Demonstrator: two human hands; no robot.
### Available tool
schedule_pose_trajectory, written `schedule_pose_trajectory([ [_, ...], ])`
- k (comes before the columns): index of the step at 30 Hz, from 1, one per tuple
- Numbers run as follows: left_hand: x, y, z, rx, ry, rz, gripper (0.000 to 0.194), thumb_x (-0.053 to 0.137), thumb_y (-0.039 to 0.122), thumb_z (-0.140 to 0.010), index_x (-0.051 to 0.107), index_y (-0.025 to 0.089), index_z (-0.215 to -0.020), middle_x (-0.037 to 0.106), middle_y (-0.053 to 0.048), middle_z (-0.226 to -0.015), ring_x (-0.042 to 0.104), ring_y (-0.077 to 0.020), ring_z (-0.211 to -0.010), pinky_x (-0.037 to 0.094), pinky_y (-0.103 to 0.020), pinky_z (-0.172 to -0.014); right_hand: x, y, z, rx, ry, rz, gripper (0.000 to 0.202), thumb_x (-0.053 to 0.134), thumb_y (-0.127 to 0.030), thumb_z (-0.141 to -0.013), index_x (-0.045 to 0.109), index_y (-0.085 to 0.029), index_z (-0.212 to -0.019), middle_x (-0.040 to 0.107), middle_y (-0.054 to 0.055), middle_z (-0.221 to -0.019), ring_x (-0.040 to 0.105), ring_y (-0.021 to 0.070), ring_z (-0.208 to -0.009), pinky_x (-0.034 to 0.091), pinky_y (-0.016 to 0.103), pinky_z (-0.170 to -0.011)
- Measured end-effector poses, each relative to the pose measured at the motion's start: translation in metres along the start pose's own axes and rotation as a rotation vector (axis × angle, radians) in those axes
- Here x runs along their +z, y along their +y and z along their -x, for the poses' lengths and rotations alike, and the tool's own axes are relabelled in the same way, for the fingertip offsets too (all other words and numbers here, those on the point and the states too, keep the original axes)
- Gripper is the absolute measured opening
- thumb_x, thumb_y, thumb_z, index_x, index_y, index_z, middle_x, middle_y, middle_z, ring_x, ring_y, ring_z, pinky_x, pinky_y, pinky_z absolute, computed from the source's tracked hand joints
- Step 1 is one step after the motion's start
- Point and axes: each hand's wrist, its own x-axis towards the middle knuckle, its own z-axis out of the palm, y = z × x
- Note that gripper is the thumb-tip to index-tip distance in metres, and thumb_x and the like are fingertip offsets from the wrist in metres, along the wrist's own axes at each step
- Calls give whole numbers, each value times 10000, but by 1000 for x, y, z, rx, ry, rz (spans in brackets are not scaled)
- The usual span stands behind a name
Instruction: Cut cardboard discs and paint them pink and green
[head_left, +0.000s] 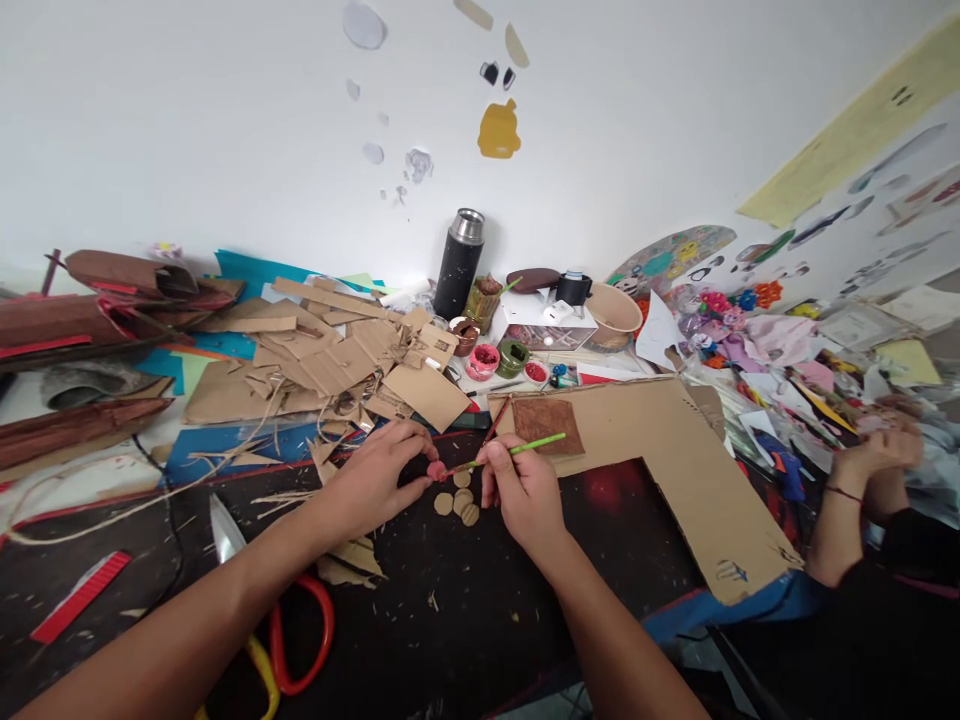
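Red-handled scissors lie nearest, on the dark table. Left hand pinches, thumb and fingers nearly together, one small red disc, just beside the bare cardboard discs. Right hand is curled around a green paintbrush, tip at the red disc. I judge this disc light, rather stiff, slippery where wet; better held by its edge. Print on the cardboard sheet is too small for reading. Farther stands a red paint pot.
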Motion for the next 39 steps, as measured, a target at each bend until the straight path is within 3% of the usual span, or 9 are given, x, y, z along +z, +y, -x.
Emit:
schedule_pose_trajectory([
  [6,2,-2,1,-3,-4,-6,119,615,317,-974,656,252,-1066,644,-75,-1186,609,-286,-1136,497,-437,-999,-5,2,-1,15,53,-28,476,457,-615,-1067,635,-225,-861,565,-47,-521,563,129,-424,419,222,-447],
  [21,2,-3,1,-1,-14,-13,132,616,308,-960,657,250,-1072,649,-68,-1183,608,-288,-1140,498,-433,-996,0,-5,-9,-72,18,76,391,450,-478,-1104,644,-219,-884,579,-50,-535,576,118,-436,437,217,-492],
  [32,1,-2,1,-1,-21,-14,127,604,312,-974,639,242,-1074,632,-70,-1187,594,-284,-1140,487,-429,-1002,2,-7,-6,-55,16,10,424,469,-523,-1087,648,-209,-866,570,-53,-520,561,111,-417,419,207,-462],
  [39,1,-2,1,-10,-30,-18,139,578,333,-983,640,238,-1063,633,-84,-1193,593,-289,-1149,481,-438,-1009,-6,-1,-3,79,120,-276,467,569,-628,-1019,644,-201,-845,573,-54,-496,556,112,-387,395,196,-406],
])
